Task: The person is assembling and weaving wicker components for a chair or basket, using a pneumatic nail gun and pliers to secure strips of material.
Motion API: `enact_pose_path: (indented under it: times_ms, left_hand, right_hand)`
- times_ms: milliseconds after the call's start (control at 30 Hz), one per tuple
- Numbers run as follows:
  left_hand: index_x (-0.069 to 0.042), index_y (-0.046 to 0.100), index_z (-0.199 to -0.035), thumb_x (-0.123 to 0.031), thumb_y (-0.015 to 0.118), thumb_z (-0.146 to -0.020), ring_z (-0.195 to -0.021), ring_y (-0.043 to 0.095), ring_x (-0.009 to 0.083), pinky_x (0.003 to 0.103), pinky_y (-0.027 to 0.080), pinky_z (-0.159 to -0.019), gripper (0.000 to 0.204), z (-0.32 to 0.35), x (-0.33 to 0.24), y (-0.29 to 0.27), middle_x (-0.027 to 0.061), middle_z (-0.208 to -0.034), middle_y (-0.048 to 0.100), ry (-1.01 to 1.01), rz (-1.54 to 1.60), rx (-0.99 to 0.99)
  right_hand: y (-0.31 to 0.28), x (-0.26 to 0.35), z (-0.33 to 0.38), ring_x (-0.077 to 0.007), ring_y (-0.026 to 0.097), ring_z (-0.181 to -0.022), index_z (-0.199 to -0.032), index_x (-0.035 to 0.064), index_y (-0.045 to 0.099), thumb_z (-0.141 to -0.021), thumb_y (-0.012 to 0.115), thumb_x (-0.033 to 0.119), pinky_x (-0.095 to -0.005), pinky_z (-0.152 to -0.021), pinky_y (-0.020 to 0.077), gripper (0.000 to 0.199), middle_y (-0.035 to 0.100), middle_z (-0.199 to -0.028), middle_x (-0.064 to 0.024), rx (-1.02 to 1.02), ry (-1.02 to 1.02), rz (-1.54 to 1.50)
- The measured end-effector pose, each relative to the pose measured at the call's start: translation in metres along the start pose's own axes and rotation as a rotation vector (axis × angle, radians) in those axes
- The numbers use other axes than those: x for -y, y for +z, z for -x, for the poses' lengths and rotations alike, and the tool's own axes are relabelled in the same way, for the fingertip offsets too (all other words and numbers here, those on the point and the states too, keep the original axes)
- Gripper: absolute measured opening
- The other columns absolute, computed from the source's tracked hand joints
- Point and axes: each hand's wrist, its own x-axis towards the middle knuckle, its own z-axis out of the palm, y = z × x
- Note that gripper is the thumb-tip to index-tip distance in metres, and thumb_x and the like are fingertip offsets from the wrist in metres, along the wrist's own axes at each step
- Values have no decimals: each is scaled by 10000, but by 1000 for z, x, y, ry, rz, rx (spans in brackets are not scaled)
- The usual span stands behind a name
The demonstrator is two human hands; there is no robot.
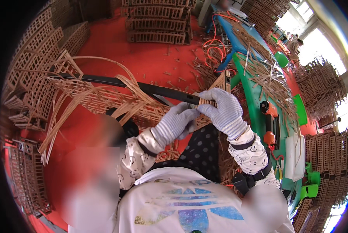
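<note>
packages: none showing | labels: none showing | signs: none showing | screens: none showing (only woven cane work, stacked lattice panels and tools are appearing across the floor and counter [255,101])

We've got one view only: a head cam, fisheye, looking steeply down over our chest at both hands [199,116], which sit close, near centre. Forearms come in from the lower edge. Straight lines bend toward the rim; the corners go black. The red floor [143,54] stretches ahead at top, and a green bench [255,105] runs along our right. There's no 2nd view, so nothing is shared.
</note>
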Motion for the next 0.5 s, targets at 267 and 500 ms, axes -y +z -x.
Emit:
enact_pose_path:
  times_ms: [267, 500]
  left_hand:
    - [-66, 485, -774, -294, 415, -913, -305, 327, 93, 227, 250, -285, 276, 28, -16, 9, 6, -472, 419, -54, -63, 18]
    - [-65, 461, -653, -218, 401, -863, -320, 337, 88, 241, 259, -323, 267, 23, -66, -2, 11, -445, 401, -83, -497, 180]
  right_hand:
    - [4, -1, 7, -294, 580, -779, -860, 84, 601, -660, 692, 180, -376, -715, 448, 239, 603, -799, -88, -66, -129, 34]
    - [5, 8, 13, -292, 582, -737, -860, 111, 579, -634, 717, 293, -397, -702, 444, 321, 596, -765, -81, -120, -220, 127]
